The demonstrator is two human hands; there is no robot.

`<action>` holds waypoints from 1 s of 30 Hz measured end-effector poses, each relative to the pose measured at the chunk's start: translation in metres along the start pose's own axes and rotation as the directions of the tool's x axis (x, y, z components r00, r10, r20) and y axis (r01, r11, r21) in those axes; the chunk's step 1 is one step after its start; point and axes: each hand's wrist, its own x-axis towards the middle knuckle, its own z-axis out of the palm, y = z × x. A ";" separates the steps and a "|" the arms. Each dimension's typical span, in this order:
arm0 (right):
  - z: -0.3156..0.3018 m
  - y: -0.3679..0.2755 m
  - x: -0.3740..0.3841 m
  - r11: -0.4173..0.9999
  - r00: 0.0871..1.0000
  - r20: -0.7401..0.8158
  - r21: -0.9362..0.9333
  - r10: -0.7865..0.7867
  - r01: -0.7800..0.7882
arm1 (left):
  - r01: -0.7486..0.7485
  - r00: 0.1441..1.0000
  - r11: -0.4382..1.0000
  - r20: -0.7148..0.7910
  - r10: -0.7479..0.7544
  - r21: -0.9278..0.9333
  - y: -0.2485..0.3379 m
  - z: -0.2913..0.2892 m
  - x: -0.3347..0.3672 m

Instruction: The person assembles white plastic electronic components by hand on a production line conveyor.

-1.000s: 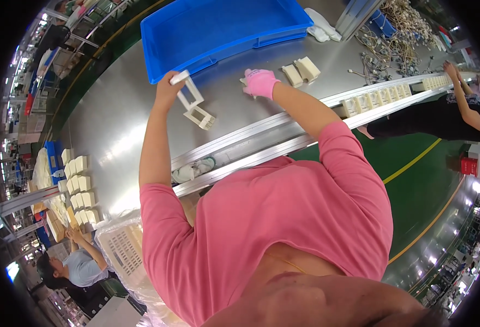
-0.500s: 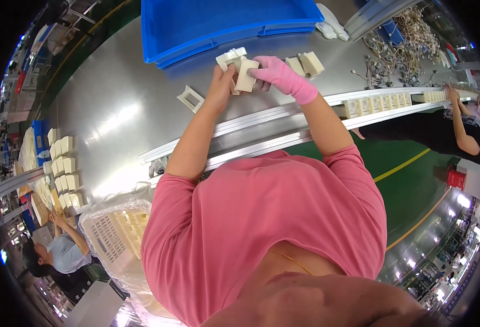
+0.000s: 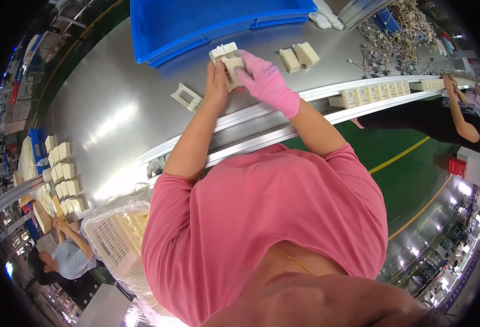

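Note:
Over the metal bench (image 3: 103,87), both hands close around cream plastic housing pieces near the blue tray. My bare left hand (image 3: 216,90) grips them from the left. In a pink glove with grey fingertips, my right hand (image 3: 264,79) grasps a cream plastic housing (image 3: 232,66) from the right. Against its far side is a whiter plastic part (image 3: 223,51) with a notched edge; whether the two are joined, I cannot tell. A cream frame piece (image 3: 187,97) with a rectangular opening lies left of my left hand. Two more cream housings (image 3: 300,56) rest right of my right hand.
A blue tray (image 3: 207,43) stands beyond my hands. Tangled cables (image 3: 392,49) lie at the far right. Along the near rail (image 3: 327,98), cream parts sit in a row. Stacked cream pieces (image 3: 62,171) and a co-worker (image 3: 68,256) are at left, another co-worker (image 3: 463,120) at right.
My hands and the held pieces have shifted slightly left in the picture. The right hand has turned, its back now facing up more, and reaches further over the housing.

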 end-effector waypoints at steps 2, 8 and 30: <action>0.005 -0.008 -0.003 0.995 0.992 0.078 0.002 0.095 -0.095 | -0.116 0.993 0.990 -0.027 0.114 -0.079 -0.016 -0.008 0.007; 0.018 0.004 -0.007 0.991 0.984 -0.172 0.113 -0.047 0.067 | -0.173 0.978 0.982 0.105 0.180 -0.070 -0.017 -0.007 0.005; -0.066 -0.007 -0.014 0.874 0.973 0.179 0.484 -0.147 0.043 | 0.513 0.677 0.848 0.544 -0.496 0.136 0.031 -0.001 -0.016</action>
